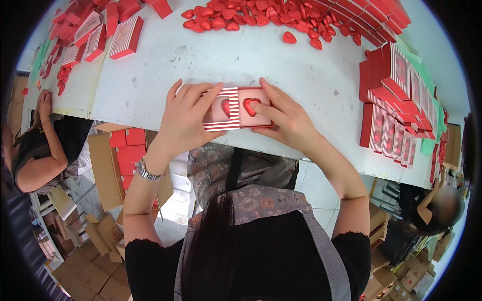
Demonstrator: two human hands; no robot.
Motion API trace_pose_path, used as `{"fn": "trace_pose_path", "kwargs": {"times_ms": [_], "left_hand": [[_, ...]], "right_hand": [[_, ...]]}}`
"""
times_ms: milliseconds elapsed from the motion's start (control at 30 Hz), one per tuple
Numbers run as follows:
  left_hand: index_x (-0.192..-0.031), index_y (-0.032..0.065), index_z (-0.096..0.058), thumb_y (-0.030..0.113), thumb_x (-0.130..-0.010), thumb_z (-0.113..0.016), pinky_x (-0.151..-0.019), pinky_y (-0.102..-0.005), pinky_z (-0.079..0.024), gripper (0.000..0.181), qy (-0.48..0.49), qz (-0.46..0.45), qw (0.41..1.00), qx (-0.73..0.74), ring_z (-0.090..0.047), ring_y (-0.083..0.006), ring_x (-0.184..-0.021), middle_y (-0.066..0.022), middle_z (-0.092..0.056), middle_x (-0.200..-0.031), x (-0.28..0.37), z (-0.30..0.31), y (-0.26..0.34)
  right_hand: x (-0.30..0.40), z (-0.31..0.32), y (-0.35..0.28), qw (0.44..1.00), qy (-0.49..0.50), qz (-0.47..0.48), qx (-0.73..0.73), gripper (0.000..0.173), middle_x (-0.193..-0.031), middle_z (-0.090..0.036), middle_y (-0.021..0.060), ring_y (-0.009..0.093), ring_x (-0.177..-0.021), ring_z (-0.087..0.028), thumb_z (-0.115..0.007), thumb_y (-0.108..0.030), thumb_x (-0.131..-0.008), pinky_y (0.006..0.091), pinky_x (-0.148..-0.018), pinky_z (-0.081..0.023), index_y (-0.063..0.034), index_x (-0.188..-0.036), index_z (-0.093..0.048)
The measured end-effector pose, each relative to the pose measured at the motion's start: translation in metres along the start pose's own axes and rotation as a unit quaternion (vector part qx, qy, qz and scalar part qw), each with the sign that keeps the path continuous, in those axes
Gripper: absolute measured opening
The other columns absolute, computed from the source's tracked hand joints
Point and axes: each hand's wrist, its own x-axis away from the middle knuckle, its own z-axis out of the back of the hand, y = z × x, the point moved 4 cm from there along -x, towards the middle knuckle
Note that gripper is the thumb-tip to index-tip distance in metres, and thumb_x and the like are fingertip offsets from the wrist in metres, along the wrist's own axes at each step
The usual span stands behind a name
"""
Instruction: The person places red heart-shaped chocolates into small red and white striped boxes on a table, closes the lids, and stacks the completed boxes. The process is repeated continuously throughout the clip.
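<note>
My left hand (186, 113) grips a red-and-white striped box sleeve (234, 109) with a clear window. Out of the sleeve's right end sticks a red tray (258, 121) with a pink insert, about half of it showing. My right hand (288, 114) holds that tray by its right end, thumb below and fingers above. One of its fingers touches a red foil-wrapped heart (248, 109) seated in the insert. A second red heart (225, 108) shows through the window, partly hidden by the sleeve's stripes. Both hands are just above the white table (158, 75).
Loose red foil hearts (260, 13) lie in a heap at the far side. Striped window boxes (126, 37) stand at the far left, and filled ones (384, 129) are stacked at the right. An open carton (103, 169) of red boxes is below left. Other people sit at both sides.
</note>
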Motion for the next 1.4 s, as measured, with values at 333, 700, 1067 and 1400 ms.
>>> {"fn": "trace_pose_path", "kwargs": {"times_ms": [333,700,1067,1400], "left_hand": [[-0.144,0.0083,-0.051,0.040,-0.065,-0.087,-0.119,-0.0648,-0.019,0.091,-0.104,-0.050,0.992,0.053,-0.048,-0.0286,-0.131,-0.0096,-0.055,-0.134,-0.029,-0.027,0.042],[-0.147,0.0154,-0.049,0.051,-0.093,-0.061,-0.105,-0.0521,-0.044,0.065,0.158,0.358,0.892,-0.225,-0.049,-0.0441,-0.132,-0.0288,-0.047,-0.144,0.013,0.044,-0.237],[-0.110,0.0036,-0.060,0.042,-0.080,-0.082,-0.081,-0.0463,-0.057,0.054,0.215,0.362,0.895,-0.149,-0.064,-0.0424,-0.107,-0.0247,-0.055,-0.135,0.059,0.026,-0.082],[-0.112,0.0070,-0.068,0.015,-0.078,-0.080,-0.079,-0.0352,-0.055,0.037,-0.180,0.253,0.907,0.285,-0.065,-0.0298,-0.110,-0.0164,-0.059,-0.135,0.037,-0.002,0.015]], "right_hand": [[0.029,0.002,-0.026,0.996,-0.022,-0.066,-0.052,0.083,-0.147,-0.036,0.0359,0.049,-0.130,-0.046,-0.083,-0.011,-0.073,0.0505,-0.104,-0.045,-0.0080,-0.148,-0.048],[0.156,0.087,0.013,0.752,0.202,-0.361,0.514,0.056,-0.128,-0.057,0.0091,0.033,-0.116,-0.051,-0.086,-0.039,-0.072,0.0481,-0.094,-0.040,-0.0148,-0.120,-0.070],[0.123,0.071,0.019,0.811,0.226,-0.317,0.437,0.063,-0.147,-0.051,0.0129,0.035,-0.130,-0.048,-0.081,-0.030,-0.083,0.0536,-0.108,-0.035,-0.0128,-0.141,-0.059],[-0.057,-0.018,-0.019,0.967,-0.209,-0.044,0.138,0.099,-0.159,-0.033,0.0265,0.049,-0.145,-0.032,-0.078,-0.065,-0.068,0.0583,-0.114,-0.030,-0.0142,-0.148,-0.050]]}}
